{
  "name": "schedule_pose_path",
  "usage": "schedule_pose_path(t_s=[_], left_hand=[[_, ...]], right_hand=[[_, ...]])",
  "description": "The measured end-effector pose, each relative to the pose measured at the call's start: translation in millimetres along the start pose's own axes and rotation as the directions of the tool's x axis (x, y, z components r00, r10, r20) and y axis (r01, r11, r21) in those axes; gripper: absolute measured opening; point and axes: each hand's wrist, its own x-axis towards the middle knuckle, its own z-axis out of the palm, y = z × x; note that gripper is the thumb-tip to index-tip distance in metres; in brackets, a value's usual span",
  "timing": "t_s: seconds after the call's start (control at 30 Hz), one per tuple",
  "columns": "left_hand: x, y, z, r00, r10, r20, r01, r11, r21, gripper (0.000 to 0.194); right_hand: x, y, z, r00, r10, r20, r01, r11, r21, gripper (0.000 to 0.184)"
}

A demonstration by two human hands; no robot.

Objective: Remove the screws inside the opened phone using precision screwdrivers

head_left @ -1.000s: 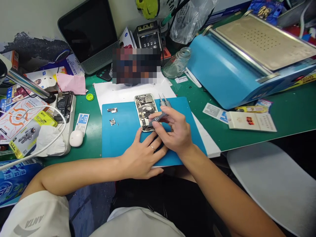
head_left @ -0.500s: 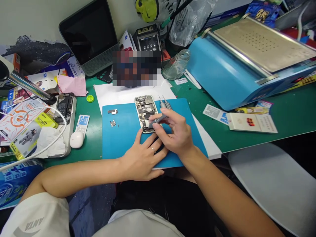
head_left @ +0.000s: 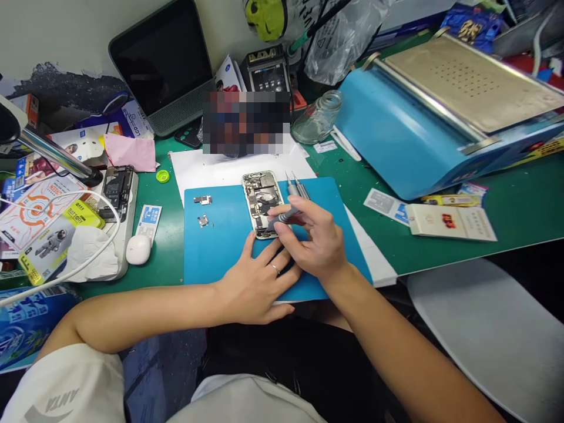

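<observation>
An opened phone (head_left: 262, 197) lies on a blue mat (head_left: 211, 258), its inner parts bare. My right hand (head_left: 315, 238) pinches a dark grey screwdriver (head_left: 284, 216) over the phone's lower end; the fingers partly hide the tool and its tip is too small to make out. Flat on the mat, my left hand (head_left: 258, 276) has its fingers spread, with fingertips against the phone's bottom edge. Two more screwdrivers (head_left: 297, 187) lie right of the phone. Small metal phone parts (head_left: 203, 200) rest on the mat's left side.
A blue machine with a metal plate (head_left: 396, 129) fills the right side. A glass jar (head_left: 318, 117) stands tilted behind the mat. To the left are a white earbud case (head_left: 138, 249), another opened phone (head_left: 117, 191) and a white cable (head_left: 110, 229). A cigarette box (head_left: 452, 222) lies to the right.
The whole view has shifted slightly. Both hands, the phone and the screwdriver keep nearly the same positions, with only a small turn of the tool.
</observation>
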Motion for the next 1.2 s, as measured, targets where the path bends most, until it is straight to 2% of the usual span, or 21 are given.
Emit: schedule_pose_path(t_s=[0.87, 0.97, 1.2], left_hand=[[0.5, 1.1, -0.4, 1.0, 0.002, -0.006, -0.002, 1.0, -0.01, 0.071], [0.5, 0.8, 0.0, 1.0, 0.006, 0.0, -0.006, 1.0, -0.009, 0.067], [0.2, 0.2, 1.7, 1.0, 0.01, 0.004, -0.01, 1.0, 0.001, 0.064]], right_hand=[[-1.1, -0.5, -0.4, 0.998, 0.068, 0.003, -0.068, 0.997, 0.021, 0.061], [0.3, -1.0, -1.2, 0.999, 0.04, 0.005, -0.04, 0.999, -0.01, 0.062], [7.6, 1.2, -2.9, 0.99, -0.134, 0.03, 0.136, 0.989, -0.062, 0.066]])
